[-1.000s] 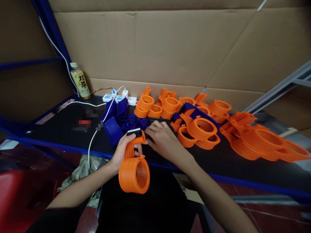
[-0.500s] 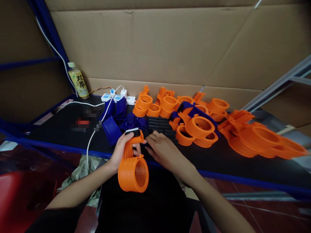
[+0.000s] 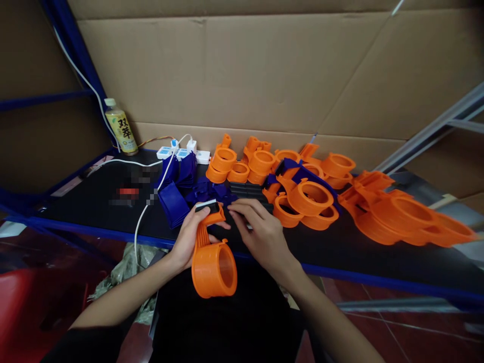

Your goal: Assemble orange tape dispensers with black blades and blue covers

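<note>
Orange tape dispenser (image 3: 207, 266), left hand (image 3: 186, 239) gripping its handle, right hand (image 3: 266, 236) curled just beside, grasp unclear

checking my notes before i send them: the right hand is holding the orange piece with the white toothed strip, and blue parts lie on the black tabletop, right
Not quite: the head view shows the left hand holding the orange piece with the white toothed strip. Blue parts do lie on the black tabletop.

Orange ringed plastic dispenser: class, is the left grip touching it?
Touching: the head view shows the left grip around the orange ringed plastic dispenser, thumb against it.
</note>
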Available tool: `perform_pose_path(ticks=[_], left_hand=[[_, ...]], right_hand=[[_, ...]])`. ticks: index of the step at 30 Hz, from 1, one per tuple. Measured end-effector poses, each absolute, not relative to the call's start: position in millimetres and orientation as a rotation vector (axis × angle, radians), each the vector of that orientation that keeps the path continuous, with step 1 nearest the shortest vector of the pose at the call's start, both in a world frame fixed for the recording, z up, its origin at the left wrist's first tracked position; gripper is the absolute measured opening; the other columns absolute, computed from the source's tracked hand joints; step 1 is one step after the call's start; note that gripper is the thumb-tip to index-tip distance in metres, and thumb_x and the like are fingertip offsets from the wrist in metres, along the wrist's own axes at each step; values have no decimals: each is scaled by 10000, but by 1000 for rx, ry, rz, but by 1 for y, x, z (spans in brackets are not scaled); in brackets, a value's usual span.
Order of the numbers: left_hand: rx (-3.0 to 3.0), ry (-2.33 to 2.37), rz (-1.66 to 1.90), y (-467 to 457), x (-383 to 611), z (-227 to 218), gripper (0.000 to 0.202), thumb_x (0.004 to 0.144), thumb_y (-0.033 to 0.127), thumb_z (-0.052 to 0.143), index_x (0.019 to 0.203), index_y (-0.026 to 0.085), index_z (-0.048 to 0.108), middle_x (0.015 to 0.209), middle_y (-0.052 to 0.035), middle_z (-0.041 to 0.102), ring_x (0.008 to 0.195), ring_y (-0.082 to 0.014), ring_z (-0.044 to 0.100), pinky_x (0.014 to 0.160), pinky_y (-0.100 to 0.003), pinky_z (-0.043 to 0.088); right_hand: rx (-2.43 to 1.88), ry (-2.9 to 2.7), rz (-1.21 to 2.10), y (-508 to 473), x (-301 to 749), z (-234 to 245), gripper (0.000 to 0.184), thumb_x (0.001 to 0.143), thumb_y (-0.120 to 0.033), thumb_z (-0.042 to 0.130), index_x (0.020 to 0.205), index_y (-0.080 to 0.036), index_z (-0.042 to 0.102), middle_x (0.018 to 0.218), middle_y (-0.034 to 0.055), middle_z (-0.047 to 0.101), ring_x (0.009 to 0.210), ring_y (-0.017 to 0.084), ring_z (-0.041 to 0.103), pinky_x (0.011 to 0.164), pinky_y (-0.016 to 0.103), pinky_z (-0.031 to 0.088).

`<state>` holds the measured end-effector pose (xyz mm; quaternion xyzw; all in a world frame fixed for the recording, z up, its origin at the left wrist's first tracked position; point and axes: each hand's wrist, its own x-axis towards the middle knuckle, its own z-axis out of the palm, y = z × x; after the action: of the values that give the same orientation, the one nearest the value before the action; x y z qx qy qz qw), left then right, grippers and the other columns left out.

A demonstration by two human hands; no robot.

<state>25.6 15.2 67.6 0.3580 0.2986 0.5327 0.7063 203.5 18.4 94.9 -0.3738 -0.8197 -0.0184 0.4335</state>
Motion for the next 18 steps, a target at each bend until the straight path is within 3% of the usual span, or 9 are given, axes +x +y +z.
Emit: perform_pose_path(ticks=[4,10,14,16,18], left_hand=[[808,632,1194,15,26,66,343,929,423,601,1151,167,549,762,-78,754,641,-208,734,501,-224,551],[814,624,1224,13,26,65,296,929,427,592,1056,161,560,642,-45,701,535,-173,682,507,-231,551],[810,617,1207,12,25,66,306,918,438,599,1047,164,551,614,-33,679,494,-179,664,481,-246,544],[801,610,1195,12,25,66,314,911,446,605,1042,168,543,599,-26,668,478,-184,656,470,-255,542],[799,602,1183,12,25,67,326,905,453,607,1045,167,540,592,-28,667,472,-191,655,460,-260,539]], right_hand=[[-839,-1954,107,15,199,98,202,960,-128,577,1103,-232,675,1090,55,718,1036,177,685,889,319,598],[-874,-1698,693,15,204,102,383,961,-243,592,1341,-291,608,1349,66,614,869,135,678,694,284,633],[-851,-1594,1163,26,211,98,406,897,-312,695,1298,-249,666,1007,35,706,612,79,545,538,240,551],[-846,-1589,1289,30,213,95,392,876,-333,722,1253,-227,707,880,22,697,597,83,515,510,231,506],[-836,-1584,1329,31,213,92,412,852,-340,747,1248,-231,719,914,34,706,676,112,553,519,234,501]])
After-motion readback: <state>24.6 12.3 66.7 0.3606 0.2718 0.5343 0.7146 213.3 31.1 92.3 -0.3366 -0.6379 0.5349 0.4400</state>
